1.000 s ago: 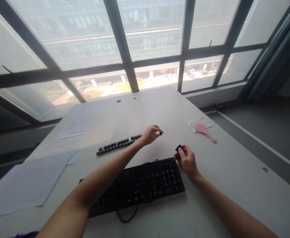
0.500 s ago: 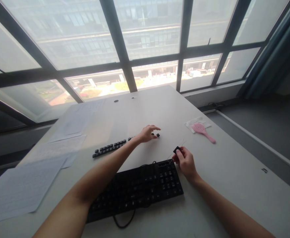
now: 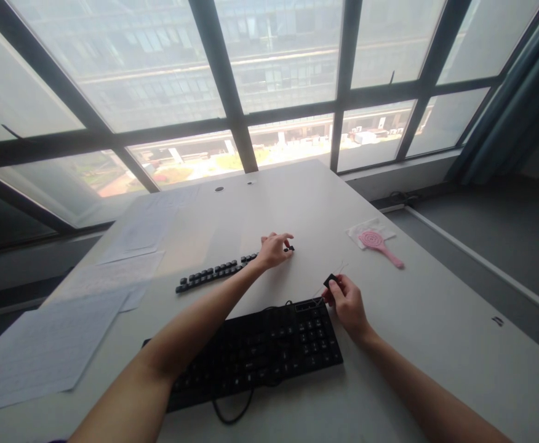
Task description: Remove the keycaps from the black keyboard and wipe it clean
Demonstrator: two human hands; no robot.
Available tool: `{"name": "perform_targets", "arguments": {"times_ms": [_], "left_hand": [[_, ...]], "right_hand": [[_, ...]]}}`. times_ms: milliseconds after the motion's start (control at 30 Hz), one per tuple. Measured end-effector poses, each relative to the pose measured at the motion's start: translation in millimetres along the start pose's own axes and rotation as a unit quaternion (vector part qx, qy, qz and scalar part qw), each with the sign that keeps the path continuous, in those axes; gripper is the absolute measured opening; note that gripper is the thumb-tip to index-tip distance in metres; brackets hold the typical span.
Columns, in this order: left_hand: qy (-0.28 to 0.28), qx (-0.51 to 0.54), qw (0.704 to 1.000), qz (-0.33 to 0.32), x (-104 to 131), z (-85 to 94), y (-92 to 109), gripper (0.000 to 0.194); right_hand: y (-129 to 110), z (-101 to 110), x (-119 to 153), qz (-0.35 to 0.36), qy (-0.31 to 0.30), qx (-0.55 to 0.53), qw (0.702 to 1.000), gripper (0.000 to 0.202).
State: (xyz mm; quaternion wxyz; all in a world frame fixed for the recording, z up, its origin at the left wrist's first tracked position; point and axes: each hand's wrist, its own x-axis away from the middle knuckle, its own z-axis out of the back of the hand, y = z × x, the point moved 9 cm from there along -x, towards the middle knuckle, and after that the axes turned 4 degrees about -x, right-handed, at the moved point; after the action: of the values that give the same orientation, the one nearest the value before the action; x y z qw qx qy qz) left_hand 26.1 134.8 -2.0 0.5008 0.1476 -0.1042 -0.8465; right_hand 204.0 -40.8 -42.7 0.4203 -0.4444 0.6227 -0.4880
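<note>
At the near side of the tabletop [image 3: 297, 203], a loop of dark cable [image 3: 237, 423] is seen poking out from beneath the black keyboard [image 3: 255, 363], partly hidden under the left forearm. Just off the keyboard's far right corner, a square black key [image 3: 330, 280] is being pinched between thumb and fingers by the right hand [image 3: 349, 304], with a thin wire tool [image 3: 343, 266] caught in the same grip; little change is seen there. Farther out, the action is at the left hand [image 3: 273, 251]: half a second ago its thumb and forefinger were spread wide beside a small key, and now they have been drawn in around the small keys [image 3: 291, 248] at the right end of the line. Whether one is actually gripped cannot be told. From there the loose keycaps [image 3: 211, 274] are strung out leftward in two uneven rows, partly covered by the wrist. Off to the right, a pink brush [image 3: 371, 239] is left lying on a white wrapper [image 3: 356, 229], and beyond it all, the window [image 3: 292, 138] is flooded with daylight.
</note>
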Motion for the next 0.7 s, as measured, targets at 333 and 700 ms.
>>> {"name": "perform_targets", "arguments": {"times_ms": [333, 700], "left_hand": [[-0.012, -0.011, 1.000, -0.003, 3.2, 3.2, -0.8, 0.046], [-0.030, -0.038, 0.998, -0.035, 4.4, 14.1, 0.6, 0.050]], "right_hand": [[-1.9, -1.0, -0.8, 0.000, -0.008, 0.002, 1.000, 0.031], [2.0, -0.6, 0.1, 0.005, -0.013, 0.007, 1.000, 0.031]]}}
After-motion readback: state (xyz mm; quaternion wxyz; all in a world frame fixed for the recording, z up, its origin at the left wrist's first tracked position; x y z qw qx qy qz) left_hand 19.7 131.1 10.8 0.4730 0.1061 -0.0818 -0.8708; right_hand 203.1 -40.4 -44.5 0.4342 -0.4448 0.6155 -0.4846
